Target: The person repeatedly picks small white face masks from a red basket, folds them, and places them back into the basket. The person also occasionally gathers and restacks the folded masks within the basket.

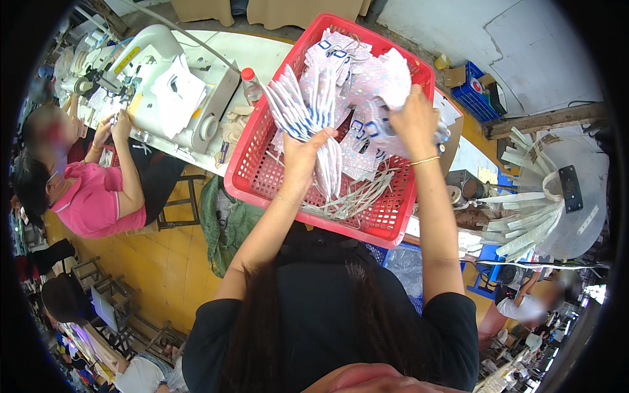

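Note:
A red plastic basket (pixel 262 177) stands in front of me, filled with white patterned fabric pieces with blue marks and loose white straps. My left hand (pixel 303 154) grips a fanned stack of these fabric pieces (pixel 298 108) over the basket's left half. My right hand (pixel 413 118) is closed on another bunch of the fabric pieces (pixel 383 88) over the basket's right half. Both forearms reach up from the lower edge.
A person in a pink shirt (pixel 92 196) works at a white sewing machine (pixel 164 78) on the left table. A plastic bottle (pixel 251 84) stands beside the basket. White strips (pixel 534 223) hang from a round stand on the right. A blue crate (pixel 475 92) sits behind.

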Tool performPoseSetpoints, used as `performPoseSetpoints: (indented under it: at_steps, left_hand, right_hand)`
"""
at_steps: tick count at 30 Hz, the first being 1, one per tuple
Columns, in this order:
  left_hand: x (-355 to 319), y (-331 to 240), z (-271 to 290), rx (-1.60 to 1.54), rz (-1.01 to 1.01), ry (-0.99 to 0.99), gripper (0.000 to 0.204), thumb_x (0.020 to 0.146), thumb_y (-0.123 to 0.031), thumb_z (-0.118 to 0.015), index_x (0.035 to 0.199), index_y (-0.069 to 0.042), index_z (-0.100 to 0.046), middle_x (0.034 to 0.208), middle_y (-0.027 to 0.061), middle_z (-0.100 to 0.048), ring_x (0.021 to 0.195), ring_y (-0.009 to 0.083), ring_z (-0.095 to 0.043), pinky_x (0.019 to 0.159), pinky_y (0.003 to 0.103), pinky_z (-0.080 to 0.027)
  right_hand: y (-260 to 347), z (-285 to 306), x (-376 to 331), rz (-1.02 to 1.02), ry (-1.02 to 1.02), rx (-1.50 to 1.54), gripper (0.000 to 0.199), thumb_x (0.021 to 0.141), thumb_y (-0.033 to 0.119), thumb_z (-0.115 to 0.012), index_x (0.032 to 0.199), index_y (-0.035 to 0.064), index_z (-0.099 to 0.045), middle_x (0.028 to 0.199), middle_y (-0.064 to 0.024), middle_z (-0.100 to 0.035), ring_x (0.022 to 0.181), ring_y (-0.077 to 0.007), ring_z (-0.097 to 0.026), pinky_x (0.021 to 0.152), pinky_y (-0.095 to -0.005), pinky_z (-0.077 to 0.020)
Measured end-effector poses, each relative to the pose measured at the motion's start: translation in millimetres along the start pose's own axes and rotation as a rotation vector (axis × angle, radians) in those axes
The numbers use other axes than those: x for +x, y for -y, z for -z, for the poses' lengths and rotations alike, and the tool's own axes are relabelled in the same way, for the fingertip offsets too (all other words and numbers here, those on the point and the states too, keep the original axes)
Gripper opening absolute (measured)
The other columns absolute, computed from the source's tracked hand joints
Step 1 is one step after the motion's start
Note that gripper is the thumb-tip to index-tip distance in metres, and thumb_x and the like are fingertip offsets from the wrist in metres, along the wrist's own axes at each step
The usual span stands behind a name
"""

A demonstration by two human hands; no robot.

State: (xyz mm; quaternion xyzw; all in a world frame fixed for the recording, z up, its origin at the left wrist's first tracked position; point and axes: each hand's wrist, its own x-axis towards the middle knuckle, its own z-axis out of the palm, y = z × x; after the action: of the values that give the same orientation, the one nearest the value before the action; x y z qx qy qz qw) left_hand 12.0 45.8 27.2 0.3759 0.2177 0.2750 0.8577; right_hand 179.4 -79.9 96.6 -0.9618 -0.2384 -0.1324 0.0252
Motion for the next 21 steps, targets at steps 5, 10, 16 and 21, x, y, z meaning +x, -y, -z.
performPoseSetpoints:
  at_steps: [5,10,16,21]
  left_hand:
    - [9.3,24.5,-23.1,-0.012,0.001,0.050,0.058,0.073,0.006,-0.070,0.124,-0.004,-0.043,0.109,0.0047,-0.058,0.096,0.0122,-0.058,0.086,0.027,-0.046]
    - [19.4,37.7,-3.6,-0.028,0.172,0.100,0.060,0.072,0.008,-0.070,0.125,-0.004,-0.044,0.109,0.0069,-0.060,0.095,0.0150,-0.060,0.083,0.029,-0.049]
    - [11.8,15.9,1.5,0.016,0.460,0.182,0.042,0.076,0.002,-0.069,0.115,-0.002,-0.054,0.101,0.0076,-0.064,0.089,0.0169,-0.063,0.077,0.030,-0.053]
    - [-8.6,-17.3,-8.1,0.010,0.493,0.220,0.034,0.079,-0.005,-0.068,0.111,-0.001,-0.057,0.093,0.0074,-0.066,0.083,0.0178,-0.065,0.076,0.030,-0.054]
  right_hand:
    - [45.4,-21.2,-27.3,-0.055,0.134,0.086,0.060,0.064,0.026,-0.072,0.112,-0.0002,-0.045,0.084,-0.0195,-0.067,0.088,-0.0367,-0.063,0.080,-0.0472,-0.0425]
    - [35.0,-35.6,-42.2,-0.001,0.560,0.364,0.080,0.067,0.039,-0.075,0.122,-0.0063,-0.039,0.099,-0.0294,-0.063,0.098,-0.0411,-0.061,0.091,-0.0494,-0.0404]
    - [-19.1,-24.1,-49.7,0.141,0.979,1.335,0.085,0.084,0.026,-0.070,0.143,-0.0067,-0.017,0.118,-0.0174,-0.055,0.109,-0.0185,-0.053,0.094,-0.0314,-0.0413]
    - [-31.7,-1.0,-70.3,0.005,0.986,1.634,0.073,0.088,0.017,-0.066,0.143,-0.0038,-0.024,0.102,-0.0070,-0.060,0.097,-0.0110,-0.055,0.087,-0.0246,-0.0435]
